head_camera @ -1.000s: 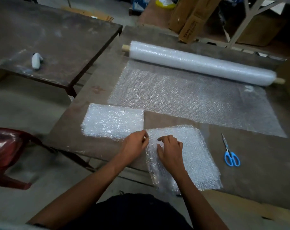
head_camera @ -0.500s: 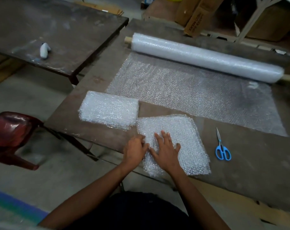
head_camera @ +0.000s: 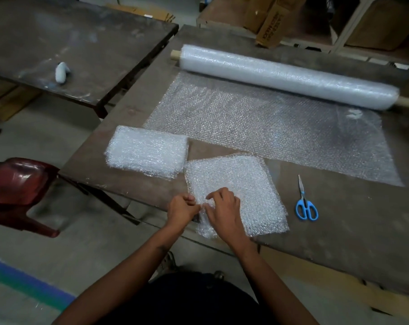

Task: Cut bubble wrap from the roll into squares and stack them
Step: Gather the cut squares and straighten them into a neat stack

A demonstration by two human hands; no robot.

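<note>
A long bubble wrap roll [head_camera: 288,76] lies across the far side of the table, its loose sheet [head_camera: 269,127] spread flat toward me. A cut square of bubble wrap [head_camera: 250,191] lies at the near edge, slightly overhanging it. My left hand [head_camera: 182,209] and my right hand [head_camera: 224,209] both pinch the square's near left edge with curled fingers. A thick stack of cut squares [head_camera: 147,151] sits just left of it. Blue-handled scissors [head_camera: 305,202] lie on the table to the right of the square.
The brown table [head_camera: 351,231] has bare wood at the right. A second dark table [head_camera: 81,38] stands at the left with a small white object [head_camera: 61,72]. A red plastic chair [head_camera: 18,191] is beside the near left edge. Cardboard boxes [head_camera: 271,22] stand behind.
My right hand went from lying flat on the square to curled fingers pinching its near left edge beside my left hand. The view shifted slightly.
</note>
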